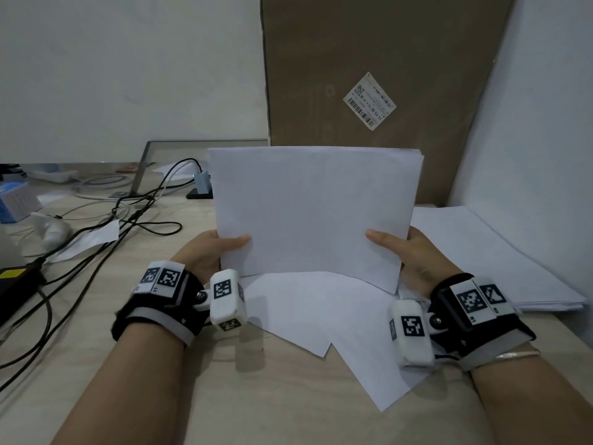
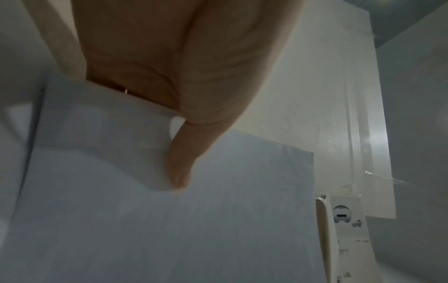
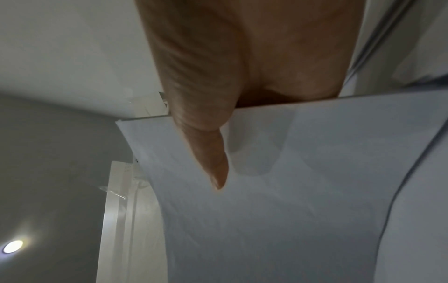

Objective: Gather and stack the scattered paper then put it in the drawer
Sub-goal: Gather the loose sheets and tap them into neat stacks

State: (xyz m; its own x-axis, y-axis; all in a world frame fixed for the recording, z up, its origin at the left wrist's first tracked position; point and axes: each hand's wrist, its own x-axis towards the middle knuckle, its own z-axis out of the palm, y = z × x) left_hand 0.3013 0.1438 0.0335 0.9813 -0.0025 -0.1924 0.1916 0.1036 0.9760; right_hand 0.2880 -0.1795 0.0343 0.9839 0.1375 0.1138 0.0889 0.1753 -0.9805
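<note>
A stack of white paper (image 1: 314, 207) stands upright on its long edge in the middle of the desk. My left hand (image 1: 211, 252) grips its lower left side, thumb across the front. My right hand (image 1: 404, 252) grips the lower right side the same way. Both wrist views show a thumb pressed on the paper (image 2: 218, 220) (image 3: 290, 210); the fingers behind it are hidden. Two loose sheets (image 1: 321, 316) lie flat on the desk under the stack. Another pile of paper (image 1: 500, 261) lies flat at the right. No drawer is in view.
Black and white cables (image 1: 106, 226) trail over the left of the desk (image 1: 224, 406), beside a black adapter (image 1: 16, 284) and a scrap of paper (image 1: 93, 236). A tall cardboard box (image 1: 369, 59) stands against the wall behind the stack. A white wall panel (image 1: 545, 123) closes the right side.
</note>
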